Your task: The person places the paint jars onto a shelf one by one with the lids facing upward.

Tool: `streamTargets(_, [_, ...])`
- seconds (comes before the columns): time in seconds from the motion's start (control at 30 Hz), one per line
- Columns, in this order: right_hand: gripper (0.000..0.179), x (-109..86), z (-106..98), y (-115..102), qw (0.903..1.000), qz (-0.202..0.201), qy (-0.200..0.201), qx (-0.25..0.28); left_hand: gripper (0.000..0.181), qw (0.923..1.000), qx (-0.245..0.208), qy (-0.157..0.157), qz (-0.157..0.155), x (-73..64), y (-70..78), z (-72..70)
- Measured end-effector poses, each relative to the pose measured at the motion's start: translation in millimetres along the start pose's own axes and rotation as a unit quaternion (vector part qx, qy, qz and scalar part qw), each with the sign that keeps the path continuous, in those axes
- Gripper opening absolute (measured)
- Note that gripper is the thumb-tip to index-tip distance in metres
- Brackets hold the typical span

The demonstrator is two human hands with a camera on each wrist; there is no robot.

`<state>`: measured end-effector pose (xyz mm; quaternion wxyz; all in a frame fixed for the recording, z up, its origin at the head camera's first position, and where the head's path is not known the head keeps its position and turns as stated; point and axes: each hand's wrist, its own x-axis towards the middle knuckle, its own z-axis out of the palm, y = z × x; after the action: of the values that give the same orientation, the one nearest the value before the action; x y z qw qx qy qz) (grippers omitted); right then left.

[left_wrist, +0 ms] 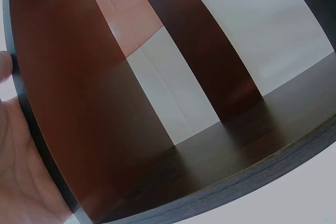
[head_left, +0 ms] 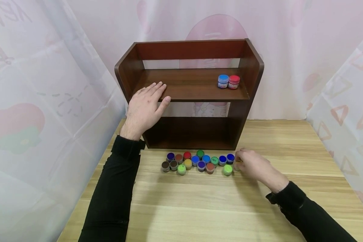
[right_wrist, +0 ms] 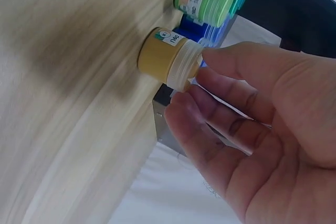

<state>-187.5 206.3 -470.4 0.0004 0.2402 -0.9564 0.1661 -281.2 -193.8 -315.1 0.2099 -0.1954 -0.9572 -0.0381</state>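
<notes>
Black sleeve [head_left: 107, 198] leads to my outstretched left grip [head_left: 145, 107], against the shelf [head_left: 193, 82]; my right grip [head_left: 254, 164] pinches the yellow jar [right_wrist: 159, 59] below it, apparently picking up, next needing a straight lift.

The head view looks forward and down over shelf [head_left: 187, 84] and jars [head_left: 201, 165]. Close up, the left wrist view shares the shelf with it, and the sideways-turned right wrist view shares the jars.
</notes>
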Motion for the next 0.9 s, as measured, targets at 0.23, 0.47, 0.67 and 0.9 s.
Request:
streamTargets(0.23, [0.011, -0.5, -3, 6, 0.9998, -0.016, 0.003, -0.011, 0.08, 1.0, 0.002, -0.001, -0.001, 0.2, 0.0, 0.1])
streamTargets(0.47, [0.011, -0.3, -6, 14, 0.998, -0.061, -0.013, 0.004, 0.08, 1.0, 0.001, -0.003, -0.003, 0.0, -0.3, 0.9])
streamTargets(0.67, [0.011, 1.2, -11, 23, 0.9939, -0.103, -0.04, -0.007, 0.08, 1.0, 0.002, 0.0, -0.001, 0.1, 0.0, 1.1])
streamTargets(0.9, [0.015, 1.4, -13, 26, 0.9903, -0.131, -0.043, -0.015, 0.08, 1.0, -0.001, 0.004, 0.0, -0.1, -0.1, 0.3])
